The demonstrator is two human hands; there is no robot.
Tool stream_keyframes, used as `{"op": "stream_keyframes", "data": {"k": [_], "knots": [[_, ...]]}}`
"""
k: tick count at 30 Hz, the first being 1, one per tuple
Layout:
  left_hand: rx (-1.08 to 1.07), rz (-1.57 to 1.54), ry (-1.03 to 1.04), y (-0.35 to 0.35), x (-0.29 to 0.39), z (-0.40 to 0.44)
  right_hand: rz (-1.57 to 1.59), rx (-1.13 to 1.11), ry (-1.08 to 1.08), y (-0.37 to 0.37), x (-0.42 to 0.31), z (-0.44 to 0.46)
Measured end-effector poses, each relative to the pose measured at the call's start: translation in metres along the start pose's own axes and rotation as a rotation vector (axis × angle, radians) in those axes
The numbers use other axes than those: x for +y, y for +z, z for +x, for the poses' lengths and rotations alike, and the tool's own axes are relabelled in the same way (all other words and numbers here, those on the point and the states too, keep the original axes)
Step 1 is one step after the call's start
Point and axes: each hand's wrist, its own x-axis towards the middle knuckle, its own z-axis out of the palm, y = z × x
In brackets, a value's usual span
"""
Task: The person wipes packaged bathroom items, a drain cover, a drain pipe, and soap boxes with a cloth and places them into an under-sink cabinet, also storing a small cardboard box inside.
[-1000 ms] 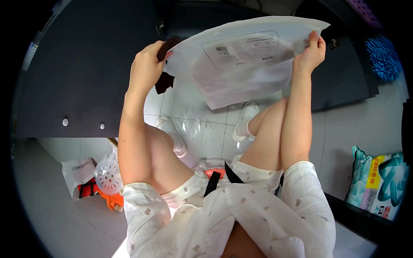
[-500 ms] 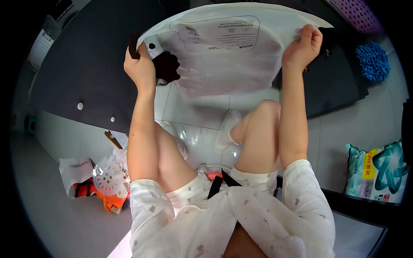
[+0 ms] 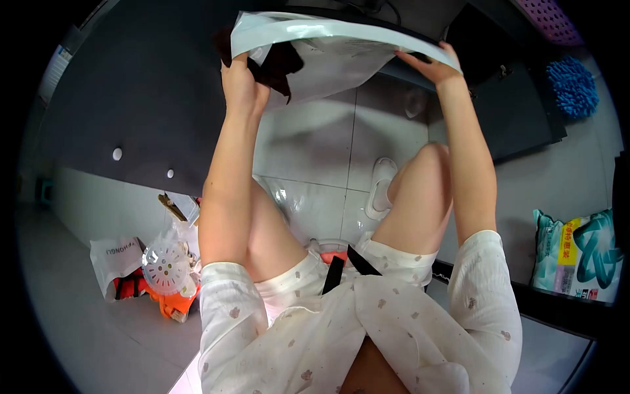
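1. Floor: pale glossy tiles with thin dark joints; the person's legs and one clearly visible white shoe take up the middle.
2. In the way: big smooth dark panel over the floor's upper left, two round white knobs near its lower edge. Second dark board at upper right, beyond the right forearm.
3. Floor's upper right corner: blue mop head, shaggy noodle-like pile; purple basket, perforated, cut off by the view's edge.
4. Floor's right edge: soft teal-and-white pack, yellow label, glossy film.
5. Floor's left side: white printed bag, a red-and-black item at its mouth. Clear round plastic piece with slots just beside, orange item below it.
6. Main thing: plastic bag, thin, translucent, whitish, rim stretched in an arc above the floor's upper edge; contents cannot be made out.
7. Left hand: closed on the bag's left corner, dark brown cloth bunched around it; cannot tell if cloth is inside the bag.
8. Right hand: at the rim's right end, fingers spread, rim strip crossing them; cannot tell how firmly it grips.
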Motion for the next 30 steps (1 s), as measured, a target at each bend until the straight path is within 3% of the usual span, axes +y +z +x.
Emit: {"op": "stream_keyframes", "data": {"k": [2,4,7,8,10,11,13,14,17,18,19,21,23,25,27,30], "knots": [[-0.065,-0.046,-0.021,0.000,-0.007,0.002,0.277,-0.204,0.301,-0.066,-0.011,0.052],[-0.112,-0.034,-0.038,-0.001,-0.010,0.005,0.332,-0.303,0.433,-0.113,-0.006,0.072],[-0.195,0.066,0.011,-0.001,-0.012,0.012,-0.451,-0.167,0.220,-0.095,-0.005,0.034],[-0.199,0.133,0.020,-0.006,-0.009,0.015,-0.520,-0.123,0.053,-0.069,-0.001,0.002],[-0.197,0.275,0.061,-0.011,0.002,0.022,-0.521,-0.086,-0.029,-0.070,-0.014,-0.002],[-0.210,0.417,0.038,-0.018,0.009,0.026,-0.523,-0.068,-0.069,-0.070,-0.021,-0.005],[-0.281,0.968,-0.071,-0.018,0.031,0.033,-0.496,-0.017,0.174,-0.084,-0.044,0.010],[-0.252,1.178,-0.080,-0.007,0.037,0.022,-0.456,0.072,0.128,-0.089,-0.051,0.013],[-0.584,1.538,0.082,-0.026,0.030,0.028,-0.355,0.015,0.099,-0.103,-0.078,0.009],[-0.606,1.779,-0.176,-0.029,0.029,0.031,-0.359,0.008,0.088,-0.102,-0.080,0.003],[-0.655,2.050,-0.195,-0.025,0.028,0.025,-0.363,-0.049,0.014,-0.102,-0.083,-0.004],[-0.703,2.162,-0.371,-0.030,0.024,0.019,-0.371,-0.114,-0.074,-0.105,-0.087,-0.012],[-0.574,2.043,-0.435,-0.034,0.025,0.019,-0.524,-0.256,-0.205,-0.114,-0.089,-0.015],[-0.557,1.968,-0.383,-0.035,0.025,0.021,-0.583,-0.325,-0.141,-0.110,-0.082,-0.025],[-0.460,1.533,-0.446,-0.052,0.016,0.030,-0.650,-0.362,-0.111,-0.109,-0.074,-0.029],[-0.280,1.511,-0.535,-0.058,0.003,0.040,-0.730,-0.364,-0.098,-0.104,-0.063,-0.036]]}}
